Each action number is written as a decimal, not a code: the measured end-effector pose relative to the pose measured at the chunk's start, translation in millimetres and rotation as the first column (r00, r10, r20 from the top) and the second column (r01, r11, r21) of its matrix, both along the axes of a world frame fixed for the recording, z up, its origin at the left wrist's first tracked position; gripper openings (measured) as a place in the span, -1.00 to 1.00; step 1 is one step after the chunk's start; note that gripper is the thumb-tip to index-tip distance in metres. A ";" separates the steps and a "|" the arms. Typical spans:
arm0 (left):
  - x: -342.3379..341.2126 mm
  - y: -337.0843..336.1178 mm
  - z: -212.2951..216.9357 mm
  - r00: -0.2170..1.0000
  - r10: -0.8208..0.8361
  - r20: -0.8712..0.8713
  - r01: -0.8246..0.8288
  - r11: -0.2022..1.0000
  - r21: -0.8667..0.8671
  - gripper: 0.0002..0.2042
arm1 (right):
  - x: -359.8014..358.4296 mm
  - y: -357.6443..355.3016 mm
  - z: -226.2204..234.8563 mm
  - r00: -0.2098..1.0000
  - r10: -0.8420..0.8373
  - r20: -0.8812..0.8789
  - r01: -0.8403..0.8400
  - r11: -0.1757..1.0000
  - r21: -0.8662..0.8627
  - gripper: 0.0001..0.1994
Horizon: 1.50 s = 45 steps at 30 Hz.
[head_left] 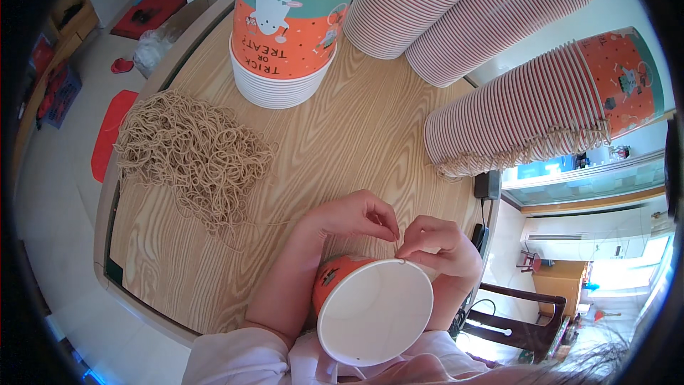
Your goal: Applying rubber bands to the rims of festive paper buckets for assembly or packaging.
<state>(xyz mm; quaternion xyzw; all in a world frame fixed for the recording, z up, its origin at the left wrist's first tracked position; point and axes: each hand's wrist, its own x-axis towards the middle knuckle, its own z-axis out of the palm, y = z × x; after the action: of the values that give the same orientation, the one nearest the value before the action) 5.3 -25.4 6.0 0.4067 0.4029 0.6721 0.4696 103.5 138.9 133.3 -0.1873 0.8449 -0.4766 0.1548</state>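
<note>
An orange paper bucket [335, 274] lies tilted against my body, its white inside facing me. Above its rim, my left hand [362, 215] is closed in a pinch on a bit of thin tan cord [397, 244]. My right hand [440, 246] pinches at the same spot, its fingertips by the top of the rim, where the cord seems to meet the bucket. Most of the cord between the fingers is hidden. One strand runs from under my left forearm to a loose heap of tan cord [196, 157] on the left of the table.
An upside-down stack of paper buckets [285, 36] stands at the far side of the wood-grain table [342, 142]. Long nested bucket stacks [499, 18] lean at the far right. A nearer stack [520, 103] has cord loops along its lower side. A dark chair [524, 317] stands at the right.
</note>
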 end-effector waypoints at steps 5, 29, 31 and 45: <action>0.9 0.2 0.6 0.996 0.001 0.090 -0.002 1.000 0.012 -0.85 | 4.0 -0.8 6.7 0.993 -0.109 -0.054 0.110 0.994 0.013 -0.87; 42.0 -140.6 163.2 0.843 0.392 0.369 -0.503 0.817 0.282 -0.69 | 105.3 -57.0 25.7 0.659 -0.721 -0.214 0.752 0.626 0.206 -0.89; 61.1 -150.9 176.0 0.862 0.401 0.310 -0.486 0.826 0.285 -0.67 | 132.2 -72.7 22.2 0.659 -0.748 -0.075 0.750 0.647 0.135 -0.85; 203.6 -175.9 208.1 0.523 0.614 -0.592 -0.748 0.663 0.028 -0.83 | 223.2 -188.6 72.2 0.608 -0.743 -0.279 0.596 0.660 -0.458 -0.59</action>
<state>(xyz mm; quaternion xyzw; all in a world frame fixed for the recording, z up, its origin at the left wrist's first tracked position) 208.9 -201.3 214.1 0.3334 0.7222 0.6018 0.0720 326.7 -49.7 205.5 0.0222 0.7746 -0.5730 -0.2668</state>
